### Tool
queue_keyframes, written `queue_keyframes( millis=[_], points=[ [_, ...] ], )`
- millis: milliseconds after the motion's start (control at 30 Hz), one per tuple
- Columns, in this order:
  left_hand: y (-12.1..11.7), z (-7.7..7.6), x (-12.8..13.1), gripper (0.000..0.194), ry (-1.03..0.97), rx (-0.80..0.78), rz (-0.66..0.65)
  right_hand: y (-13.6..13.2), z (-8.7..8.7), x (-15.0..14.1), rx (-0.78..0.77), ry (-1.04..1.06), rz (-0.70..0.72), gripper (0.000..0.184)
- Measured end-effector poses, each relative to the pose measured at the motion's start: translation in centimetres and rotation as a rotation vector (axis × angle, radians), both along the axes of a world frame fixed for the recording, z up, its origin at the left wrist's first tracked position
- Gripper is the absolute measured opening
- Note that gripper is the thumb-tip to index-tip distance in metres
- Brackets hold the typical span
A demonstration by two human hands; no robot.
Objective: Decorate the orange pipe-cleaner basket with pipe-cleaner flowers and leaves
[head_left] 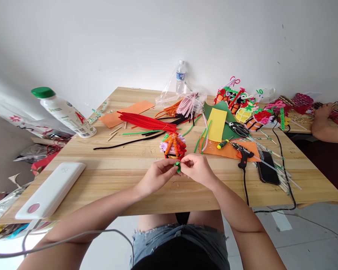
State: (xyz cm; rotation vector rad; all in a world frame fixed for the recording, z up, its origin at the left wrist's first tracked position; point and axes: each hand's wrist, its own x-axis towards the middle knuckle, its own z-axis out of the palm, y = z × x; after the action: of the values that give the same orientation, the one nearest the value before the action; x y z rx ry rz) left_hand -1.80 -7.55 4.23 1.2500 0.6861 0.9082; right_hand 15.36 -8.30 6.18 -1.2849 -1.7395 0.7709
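Between my two hands is a small green pipe cleaner piece (pixel 178 167), bent into a compact shape. My left hand (pixel 158 174) pinches it from one side with thumb and finger. The fingertips of my right hand (pixel 198 170) close on its other side. Just beyond them on the table stands a small pipe cleaner basket (pixel 173 145) in orange, red and pink with flowers around it, its lower front partly covered by my fingers. Behind it lies a bundle of red pipe cleaners (pixel 148 122).
A black glue gun (pixel 243 154), a phone (pixel 267 168), a screwdriver (pixel 222 144) and scissors (pixel 238 129) lie right. Finished baskets (pixel 259 119) stand behind them. Left are a power bank (pixel 52 191) and a white bottle (pixel 64 112). A cable (pixel 283 161) crosses the right side; another person's arm (pixel 325 123) rests beyond.
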Motion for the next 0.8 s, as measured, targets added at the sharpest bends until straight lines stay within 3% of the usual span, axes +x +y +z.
queue_keyframes(
  millis=[100,200,300,533,800],
  points=[
    [0.08,0.13,-0.04,0.035,-0.002,-0.031,0.053,-0.08,-0.08,0.14,-0.215,0.119,0.044,0.006],
    [0.23,0.04,0.03,0.034,-0.023,-0.04,0.081,-0.16,-0.07,0.11,-0.284,0.146,0.073,0.006],
    [0.2,-0.12,0.22,0.031,-0.039,-0.017,0.095,-0.21,-0.01,0.05,-0.193,0.093,0.114,0.007],
    [0.34,-0.37,-0.04,0.028,-0.018,0.024,0.071,-0.23,-0.29,0.09,0.178,-0.104,0.175,0.015],
    [0.43,-0.38,-0.31,0.027,0.01,0.033,0.037,-0.39,0.06,0.21,0.196,-0.077,0.143,0.009]
  ],
)
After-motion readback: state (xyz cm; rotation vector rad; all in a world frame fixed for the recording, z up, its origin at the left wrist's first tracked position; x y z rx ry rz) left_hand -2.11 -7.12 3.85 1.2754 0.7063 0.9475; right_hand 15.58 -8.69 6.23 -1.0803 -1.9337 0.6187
